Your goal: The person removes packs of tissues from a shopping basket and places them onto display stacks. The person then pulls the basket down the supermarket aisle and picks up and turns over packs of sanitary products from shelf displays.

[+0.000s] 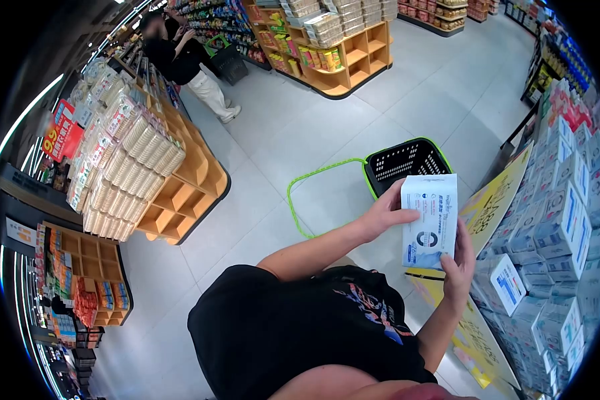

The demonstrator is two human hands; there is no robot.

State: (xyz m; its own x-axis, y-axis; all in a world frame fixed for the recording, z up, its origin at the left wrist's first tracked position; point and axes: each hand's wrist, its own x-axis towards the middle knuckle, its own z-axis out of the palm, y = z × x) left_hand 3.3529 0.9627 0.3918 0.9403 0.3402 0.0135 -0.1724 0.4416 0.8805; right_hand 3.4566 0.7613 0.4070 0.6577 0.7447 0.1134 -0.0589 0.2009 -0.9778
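A white and light-blue package (429,230) with printed text and a dark ring is held up in front of my body. My left hand (388,212) grips its left edge, the thumb lying across the front. At the lower right corner my right hand (457,265) holds it, thumb on the front face. Just beyond the package stands a black basket (407,162) with a green rim on the floor, its long green handle (291,193) stretched out to the left. Part of the basket is hidden behind the package.
Stacked white-blue packages (543,227) rise on the right behind a yellow sign board (497,193). Wooden shelves (180,207) with packed goods stand at left, another shelf unit (353,63) at the top. A person (173,57) in black stands at upper left near a dark basket (230,65).
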